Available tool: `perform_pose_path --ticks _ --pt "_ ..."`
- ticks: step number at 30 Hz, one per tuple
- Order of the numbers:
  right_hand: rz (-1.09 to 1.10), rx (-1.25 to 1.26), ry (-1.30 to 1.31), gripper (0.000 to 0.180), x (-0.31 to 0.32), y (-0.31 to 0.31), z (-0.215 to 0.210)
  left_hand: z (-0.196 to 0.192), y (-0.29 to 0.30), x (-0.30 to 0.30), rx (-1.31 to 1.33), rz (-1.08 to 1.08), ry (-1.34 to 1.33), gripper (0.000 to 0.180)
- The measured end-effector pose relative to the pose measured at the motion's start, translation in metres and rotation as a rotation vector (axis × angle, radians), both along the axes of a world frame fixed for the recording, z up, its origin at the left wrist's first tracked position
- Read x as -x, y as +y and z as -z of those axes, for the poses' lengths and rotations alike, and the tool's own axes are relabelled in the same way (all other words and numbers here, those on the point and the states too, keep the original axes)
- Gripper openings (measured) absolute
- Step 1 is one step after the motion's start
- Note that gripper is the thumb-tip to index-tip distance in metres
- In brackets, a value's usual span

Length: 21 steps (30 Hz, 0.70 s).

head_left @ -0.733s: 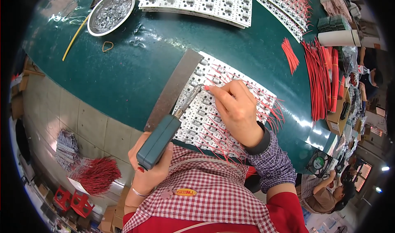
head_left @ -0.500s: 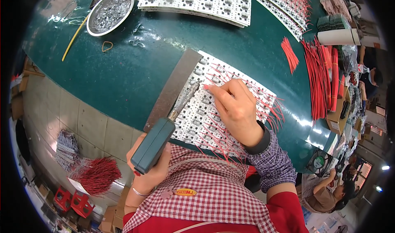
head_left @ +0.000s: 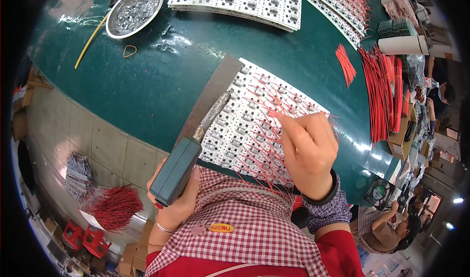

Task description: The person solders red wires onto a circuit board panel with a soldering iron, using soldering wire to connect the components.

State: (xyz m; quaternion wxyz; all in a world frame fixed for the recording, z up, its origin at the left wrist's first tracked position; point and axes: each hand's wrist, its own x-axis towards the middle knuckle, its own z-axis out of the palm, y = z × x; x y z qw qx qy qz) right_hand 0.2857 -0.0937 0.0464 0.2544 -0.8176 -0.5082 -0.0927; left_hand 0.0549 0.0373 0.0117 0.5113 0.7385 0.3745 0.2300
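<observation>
My left hand grips a dark green soldering gun, its metal barrel slanting up and away. The tip lies above the left edge of a white circuit board panel, beside a dark flat metal bar. Small dark and silver components fill the panel in rows. Thin red wires stick out across its right half. Over those wires, my right hand is closed in a pinch, apart from the iron's tip. Red wire shows at its fingertips; the fingers hide how much they hold.
At the far left stands a round metal dish of silvery scraps, near a yellow tube and a rubber band. Panels are stacked at the back. Red wire bundles lie right. A person sits at lower right.
My right hand has drawn back to the right and nearer, away from the iron's tip. The soldering gun has shifted slightly left, its tip now farther up the panel's left edge.
</observation>
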Motion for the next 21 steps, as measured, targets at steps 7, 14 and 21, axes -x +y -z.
perform_pose_path --ticks 7,14,21 --pt "-0.107 -0.076 0.069 0.031 0.016 0.01 0.003 -0.001 0.004 -0.005 -0.081 0.069 -0.023 0.023" --pt "-0.145 -0.135 0.075 0.033 0.014 0.01 -0.001 -0.005 0.004 -0.002 -0.04 0.041 0.019 0.021" --pt "-0.056 -0.092 0.106 0.031 0.01 0.023 0.049 -0.003 0.004 -0.005 -0.072 0.099 -0.015 0.022"
